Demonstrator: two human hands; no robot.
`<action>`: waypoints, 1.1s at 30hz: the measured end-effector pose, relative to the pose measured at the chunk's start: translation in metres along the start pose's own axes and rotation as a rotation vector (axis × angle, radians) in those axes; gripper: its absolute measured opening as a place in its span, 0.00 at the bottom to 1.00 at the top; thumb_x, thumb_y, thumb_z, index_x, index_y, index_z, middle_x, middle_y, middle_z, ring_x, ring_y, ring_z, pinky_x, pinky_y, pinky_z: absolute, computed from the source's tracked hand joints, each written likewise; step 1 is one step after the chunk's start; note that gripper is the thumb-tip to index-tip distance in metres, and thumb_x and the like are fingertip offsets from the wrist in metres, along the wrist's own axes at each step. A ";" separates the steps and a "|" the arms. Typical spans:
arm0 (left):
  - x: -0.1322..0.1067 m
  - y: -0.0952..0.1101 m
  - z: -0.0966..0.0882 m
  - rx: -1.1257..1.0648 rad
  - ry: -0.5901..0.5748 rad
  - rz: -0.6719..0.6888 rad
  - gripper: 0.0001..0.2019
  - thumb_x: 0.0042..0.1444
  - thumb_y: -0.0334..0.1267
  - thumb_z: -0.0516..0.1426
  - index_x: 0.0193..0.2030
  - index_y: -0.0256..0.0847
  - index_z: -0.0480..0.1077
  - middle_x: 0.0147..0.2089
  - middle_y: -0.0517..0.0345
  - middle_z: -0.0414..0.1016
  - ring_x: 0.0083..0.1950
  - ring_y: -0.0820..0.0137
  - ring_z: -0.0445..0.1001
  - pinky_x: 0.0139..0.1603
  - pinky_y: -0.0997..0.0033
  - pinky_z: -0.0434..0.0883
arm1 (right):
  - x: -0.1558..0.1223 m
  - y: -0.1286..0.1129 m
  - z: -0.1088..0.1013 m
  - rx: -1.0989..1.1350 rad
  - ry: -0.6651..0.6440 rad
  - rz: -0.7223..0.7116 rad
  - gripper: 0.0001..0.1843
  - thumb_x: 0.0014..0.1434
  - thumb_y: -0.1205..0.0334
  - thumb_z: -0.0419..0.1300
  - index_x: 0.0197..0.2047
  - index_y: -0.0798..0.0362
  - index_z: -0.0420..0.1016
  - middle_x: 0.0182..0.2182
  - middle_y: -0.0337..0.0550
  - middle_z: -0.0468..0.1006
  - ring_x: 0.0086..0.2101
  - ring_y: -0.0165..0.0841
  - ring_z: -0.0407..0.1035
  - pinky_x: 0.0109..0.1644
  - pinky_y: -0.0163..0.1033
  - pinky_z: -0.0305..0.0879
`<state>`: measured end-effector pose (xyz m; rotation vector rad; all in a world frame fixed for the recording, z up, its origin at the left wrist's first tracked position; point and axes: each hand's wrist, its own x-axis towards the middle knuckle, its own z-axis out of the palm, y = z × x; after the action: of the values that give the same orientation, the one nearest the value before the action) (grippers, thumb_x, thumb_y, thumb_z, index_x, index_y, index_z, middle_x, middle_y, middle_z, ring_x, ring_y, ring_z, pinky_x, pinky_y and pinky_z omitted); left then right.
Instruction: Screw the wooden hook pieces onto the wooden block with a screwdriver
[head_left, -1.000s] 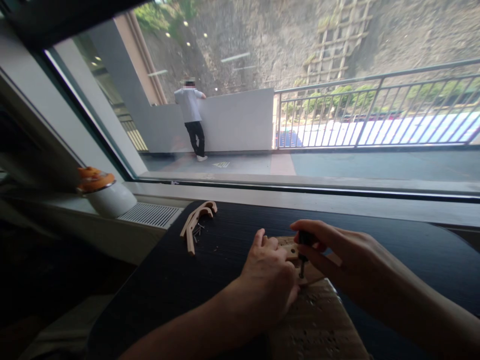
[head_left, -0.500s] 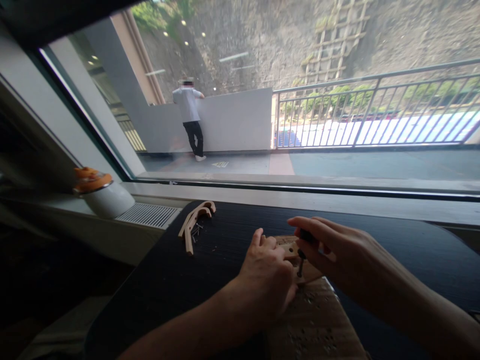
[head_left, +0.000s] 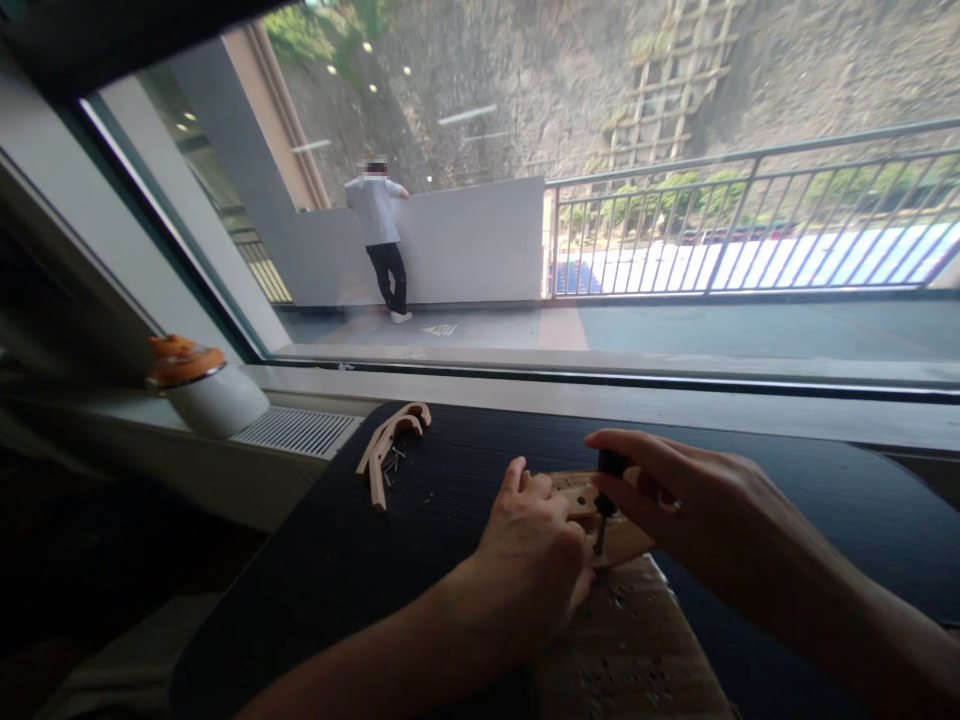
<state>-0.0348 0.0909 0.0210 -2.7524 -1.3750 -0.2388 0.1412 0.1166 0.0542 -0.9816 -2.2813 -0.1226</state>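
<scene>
Fingers (head_left: 634,452) of the right hand (head_left: 697,510) are drawn together round the top of a small screwdriver with a dark, stubby handle and a thin metal shaft (head_left: 604,500), thumb and forefinger pinching the handle while the other fingers curl close behind. It stands nearly upright, with its tip down on a pale, flat wooden piece drilled with small holes (head_left: 574,492). On the left hand (head_left: 536,555) the fingers (head_left: 517,478) are bent and bunched, knuckles up, clamped down on the near left part of that same wooden piece; the fingertips are hidden under the hand. This smooth, light tan piece lies between the two hands, partly on a brown, speckled board with a rough, cork-like surface (head_left: 637,640), which rests at the near edge of a black table with a fine wood grain (head_left: 450,470). Well apart to the left, near the table's far corner, lie two curved, pale wooden strips (head_left: 390,445) side by side, with a few small dark screws (head_left: 393,462) scattered just beside them. Beyond the table's edge, a white rounded pot with something orange on top (head_left: 206,395) sits beside a slatted white vent grille (head_left: 296,430). Through the wide window, a person in a light shirt and dark trousers (head_left: 382,235) leans on a grey wall beside a metal railing (head_left: 750,220).
</scene>
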 end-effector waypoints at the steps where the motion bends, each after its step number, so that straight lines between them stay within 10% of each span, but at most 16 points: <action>1: 0.000 0.000 0.000 -0.001 -0.001 -0.002 0.11 0.56 0.45 0.57 0.36 0.39 0.75 0.39 0.55 0.75 0.47 0.59 0.67 0.63 0.44 0.52 | 0.000 0.000 0.000 -0.006 0.001 0.005 0.13 0.61 0.61 0.56 0.49 0.49 0.70 0.33 0.39 0.80 0.27 0.32 0.74 0.22 0.33 0.61; 8: 0.000 0.001 -0.003 -0.006 -0.007 0.000 0.12 0.56 0.45 0.57 0.38 0.39 0.75 0.41 0.54 0.75 0.48 0.59 0.67 0.63 0.44 0.52 | -0.002 -0.001 -0.003 0.126 -0.036 -0.055 0.17 0.62 0.65 0.51 0.53 0.49 0.69 0.45 0.42 0.78 0.42 0.33 0.74 0.41 0.35 0.70; 26: -0.001 0.000 0.000 -0.011 0.009 -0.004 0.11 0.56 0.45 0.57 0.36 0.40 0.75 0.39 0.54 0.75 0.47 0.59 0.67 0.62 0.44 0.52 | -0.002 0.004 -0.006 0.140 -0.028 0.094 0.11 0.61 0.59 0.56 0.47 0.46 0.71 0.36 0.38 0.78 0.30 0.29 0.72 0.32 0.33 0.66; 33: 0.000 0.001 0.000 0.008 0.021 0.005 0.11 0.56 0.45 0.57 0.35 0.39 0.75 0.38 0.54 0.75 0.46 0.59 0.68 0.62 0.45 0.53 | -0.003 0.003 -0.005 0.120 -0.070 -0.015 0.16 0.64 0.63 0.50 0.54 0.47 0.68 0.45 0.43 0.76 0.40 0.32 0.72 0.39 0.36 0.68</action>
<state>-0.0341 0.0902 0.0214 -2.7388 -1.3606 -0.2615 0.1479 0.1154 0.0562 -0.9205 -2.3300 0.0423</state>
